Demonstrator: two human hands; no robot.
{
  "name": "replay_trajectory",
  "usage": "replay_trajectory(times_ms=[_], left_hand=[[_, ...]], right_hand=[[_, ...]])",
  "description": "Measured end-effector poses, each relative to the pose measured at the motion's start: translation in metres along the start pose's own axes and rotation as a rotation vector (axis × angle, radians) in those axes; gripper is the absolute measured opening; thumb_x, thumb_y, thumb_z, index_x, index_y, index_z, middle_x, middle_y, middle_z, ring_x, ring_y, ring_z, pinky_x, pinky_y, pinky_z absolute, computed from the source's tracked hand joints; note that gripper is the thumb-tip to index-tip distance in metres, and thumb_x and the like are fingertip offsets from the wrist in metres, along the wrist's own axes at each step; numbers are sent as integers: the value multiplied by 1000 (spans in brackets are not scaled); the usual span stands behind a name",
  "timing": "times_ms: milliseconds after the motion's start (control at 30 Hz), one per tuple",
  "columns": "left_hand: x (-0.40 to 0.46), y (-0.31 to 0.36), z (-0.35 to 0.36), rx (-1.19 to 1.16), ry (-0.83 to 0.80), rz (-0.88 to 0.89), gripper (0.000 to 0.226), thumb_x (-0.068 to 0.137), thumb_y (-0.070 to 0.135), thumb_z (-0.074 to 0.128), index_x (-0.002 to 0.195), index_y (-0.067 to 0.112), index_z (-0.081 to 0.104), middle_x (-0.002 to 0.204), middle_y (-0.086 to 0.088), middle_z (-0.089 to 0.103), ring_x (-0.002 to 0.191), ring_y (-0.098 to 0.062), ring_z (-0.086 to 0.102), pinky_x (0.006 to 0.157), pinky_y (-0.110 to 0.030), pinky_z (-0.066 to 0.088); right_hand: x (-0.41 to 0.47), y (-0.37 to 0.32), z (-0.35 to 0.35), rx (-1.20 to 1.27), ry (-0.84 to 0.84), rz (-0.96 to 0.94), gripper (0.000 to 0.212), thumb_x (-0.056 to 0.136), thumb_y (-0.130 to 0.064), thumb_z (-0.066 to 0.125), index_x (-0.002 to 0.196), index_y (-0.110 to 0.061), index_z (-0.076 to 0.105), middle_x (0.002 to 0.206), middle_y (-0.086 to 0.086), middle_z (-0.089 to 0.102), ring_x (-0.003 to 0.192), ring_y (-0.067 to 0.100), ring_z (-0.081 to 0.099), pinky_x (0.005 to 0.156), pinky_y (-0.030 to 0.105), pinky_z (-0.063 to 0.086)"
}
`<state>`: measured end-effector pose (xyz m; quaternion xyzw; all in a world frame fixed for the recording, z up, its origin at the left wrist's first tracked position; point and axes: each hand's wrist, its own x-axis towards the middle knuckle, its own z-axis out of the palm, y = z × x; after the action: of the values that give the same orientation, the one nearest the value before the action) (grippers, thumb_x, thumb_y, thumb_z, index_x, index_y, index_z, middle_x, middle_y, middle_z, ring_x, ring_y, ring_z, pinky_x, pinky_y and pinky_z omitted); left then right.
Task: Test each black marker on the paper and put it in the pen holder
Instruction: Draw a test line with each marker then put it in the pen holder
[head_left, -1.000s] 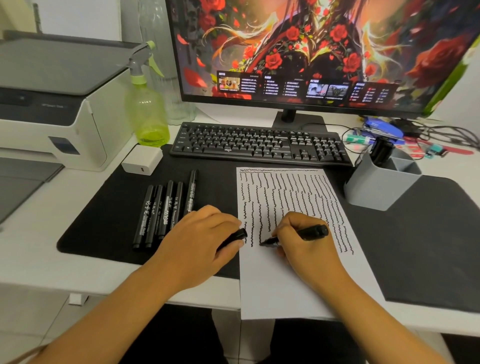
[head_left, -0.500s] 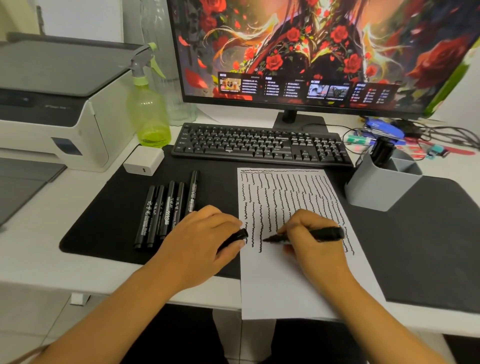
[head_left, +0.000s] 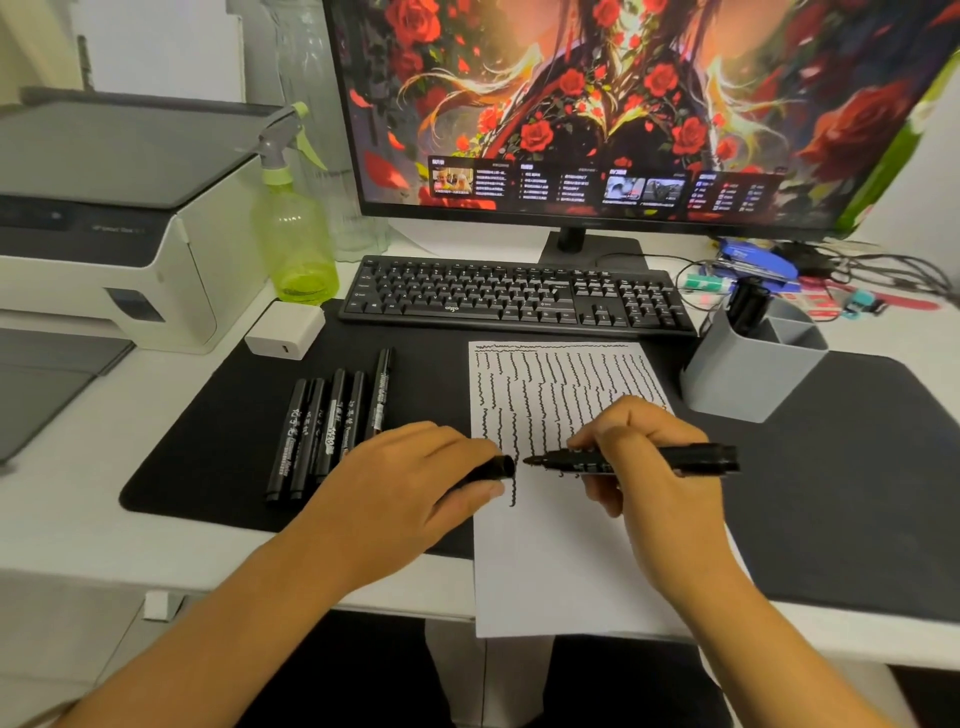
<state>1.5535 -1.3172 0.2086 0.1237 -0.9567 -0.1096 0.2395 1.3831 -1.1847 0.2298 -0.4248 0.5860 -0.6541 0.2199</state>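
Note:
My right hand (head_left: 657, 483) grips an uncapped black marker (head_left: 639, 460) held level just above the paper (head_left: 561, 571), tip pointing left. My left hand (head_left: 410, 493) holds the marker's black cap (head_left: 493, 467), its open end a short gap from the tip. The paper is covered with wavy black test lines. Several capped black markers (head_left: 332, 421) lie side by side on the black desk mat, left of the paper. The grey pen holder (head_left: 748, 374) stands right of the paper with black markers (head_left: 748, 306) in its rear compartment.
A black keyboard (head_left: 514, 296) and a monitor (head_left: 623, 104) sit behind the paper. A green spray bottle (head_left: 293, 244), a white charger (head_left: 284, 330) and a printer (head_left: 98, 218) are at the left. Cables and a blue stapler (head_left: 758, 262) lie behind the holder.
My right hand lifted the marker off the paper and turned it level, tip toward the cap. The left hand with the cap stayed nearly still.

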Motion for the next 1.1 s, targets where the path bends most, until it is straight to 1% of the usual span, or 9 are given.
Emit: replay_trajectory(times_ms=[133,233,433,567,767,867,967,1033,1100], left_hand=[[3,7,-3,-7,-11,25,31,96,47,43,117,27,54,92,10,68,79,-4,60,69,-26,57],[6,13,-4,18,-37,52,31,96,46,42,117,27,55,93,11,68,81,-2,60,73,-19,54],[7,22,-9,-96,-157,-33,38,97,53,35,119,30,56,97,17,64,85,5,53,72,-5,46],[9,29,-14,-402,-215,-75,37,98,51,34,106,26,60,85,14,60,79,-7,59,68,-20,49],[14,40,-21,-615,-342,-173,35,96,52,38,92,26,62,73,6,58,66,-14,56,61,-38,50],[13,39,-25,-450,-368,-147,46,92,66,27,101,31,57,85,8,60,78,-12,59,67,-31,51],[15,26,-42,-289,-265,-153,55,82,78,16,117,47,43,104,26,55,98,3,55,84,-8,43],[20,18,-57,-202,-216,-121,56,81,79,16,120,49,43,98,26,58,100,6,54,77,-8,47],[28,21,-66,-127,-217,-41,50,84,75,24,115,47,51,85,25,59,95,4,55,63,-10,48]], right_hand=[[-2,-1,2,-22,-50,15,23,80,-24,51,65,-13,65,54,-4,62,47,4,55,47,12,44],[-3,2,2,-33,-104,40,24,83,-11,49,66,-9,66,54,-2,62,46,3,55,46,12,44],[-7,0,-8,5,-233,37,15,84,-31,60,72,-24,64,60,8,68,44,8,58,46,15,47],[-11,0,-13,73,-305,-36,15,88,-27,65,74,-27,63,67,9,71,46,13,63,45,20,48],[-18,2,-15,50,-339,-126,14,89,-36,70,78,-34,63,72,-8,70,56,7,66,56,23,54],[-18,1,-21,34,-391,-60,3,88,-36,71,90,-35,70,81,-9,72,65,7,68,62,21,55],[-15,-3,-39,52,-365,-8,31,85,-53,70,108,-34,75,93,-1,76,76,10,69,71,25,56],[-11,-7,-51,-60,-275,-24,28,85,-51,69,108,-36,77,89,-2,76,78,11,69,74,23,55],[-10,-11,-54,-358,-300,-144,30,86,-48,68,112,-37,75,88,-15,74,85,11,67,77,21,54]])
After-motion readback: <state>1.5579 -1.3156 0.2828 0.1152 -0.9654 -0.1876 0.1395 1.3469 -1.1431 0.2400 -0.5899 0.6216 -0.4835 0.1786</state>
